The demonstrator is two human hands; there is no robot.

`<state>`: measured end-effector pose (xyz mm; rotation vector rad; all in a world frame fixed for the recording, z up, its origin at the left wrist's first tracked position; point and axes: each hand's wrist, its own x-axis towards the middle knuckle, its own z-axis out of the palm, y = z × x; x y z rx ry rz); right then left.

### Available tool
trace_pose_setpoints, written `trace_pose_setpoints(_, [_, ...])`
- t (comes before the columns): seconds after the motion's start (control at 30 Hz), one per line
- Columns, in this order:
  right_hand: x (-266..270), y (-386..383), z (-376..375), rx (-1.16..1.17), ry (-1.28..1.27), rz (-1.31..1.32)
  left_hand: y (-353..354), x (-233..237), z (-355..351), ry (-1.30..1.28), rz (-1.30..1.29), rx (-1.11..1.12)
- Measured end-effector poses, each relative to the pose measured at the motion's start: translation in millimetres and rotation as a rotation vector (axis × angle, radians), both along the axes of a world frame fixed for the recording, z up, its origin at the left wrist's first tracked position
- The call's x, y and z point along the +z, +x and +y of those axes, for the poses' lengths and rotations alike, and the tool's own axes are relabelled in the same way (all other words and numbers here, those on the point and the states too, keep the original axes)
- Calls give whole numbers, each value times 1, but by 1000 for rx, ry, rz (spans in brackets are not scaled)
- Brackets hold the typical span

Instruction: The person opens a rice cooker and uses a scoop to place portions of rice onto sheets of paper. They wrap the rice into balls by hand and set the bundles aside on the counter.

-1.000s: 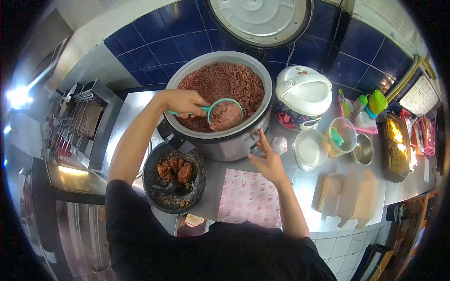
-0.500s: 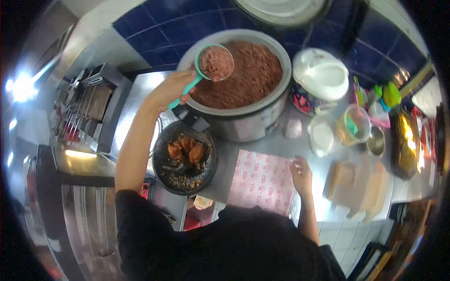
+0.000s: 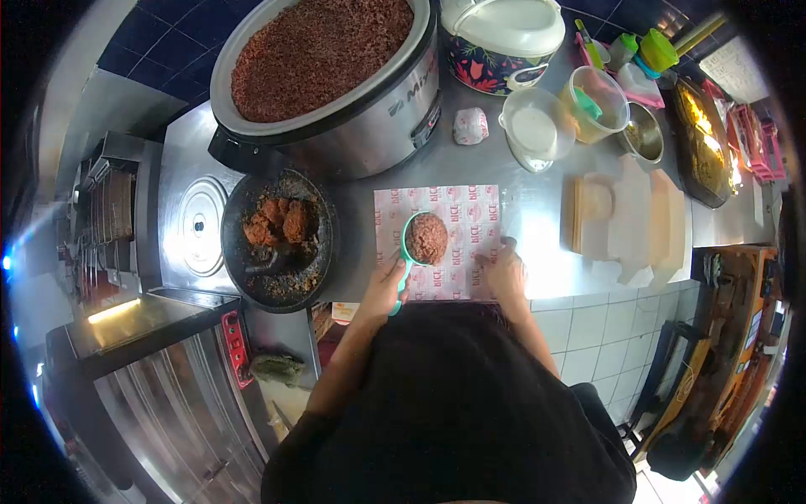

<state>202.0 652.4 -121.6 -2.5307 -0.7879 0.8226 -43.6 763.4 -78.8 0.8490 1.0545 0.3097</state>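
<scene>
My left hand (image 3: 383,290) grips the handle of a teal measuring scoop (image 3: 405,273). The scoop's bowl, heaped with reddish-brown rice (image 3: 427,238), is over a sheet of pink-and-white printed wrapping paper (image 3: 470,206). Whether the bowl touches the paper cannot be made out. At the paper's lower right edge, my right hand (image 3: 506,275) has its fingers bent and its thumb over the paper. A large steel rice cooker (image 3: 361,134) full of the same rice stands beyond my left hand. Left of the paper, a dark stone mortar (image 3: 281,290) holds crumb-coated brown pieces (image 3: 294,221).
A small wrapped bundle (image 3: 470,126) sits behind the paper. Nearby are a patterned rice warmer (image 3: 495,67), clear plastic tubs (image 3: 564,126) and a metal bowl (image 3: 643,139). Folded brown cartons (image 3: 625,210) lie to the right, and a round lid (image 3: 203,225) lies at the left.
My left hand has brought the filled scoop from above the cooker down over the paper. My right hand remains at the paper's right edge. The view has shifted toward the counter.
</scene>
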Motion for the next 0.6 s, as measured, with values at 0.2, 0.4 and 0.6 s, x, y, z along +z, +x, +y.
trace_pose_setpoints(0.2, [7, 23, 8, -84, 333, 507, 1, -66, -16, 297, 111, 94])
trace_pose_setpoints(0.4, [31, 11, 17, -256, 449, 758, 22, -73, -17, 605, 168, 100])
trace_pose_setpoints(0.6, [22, 8, 14, -233, 465, 728, 14, -42, -30, 1293, 424, -185])
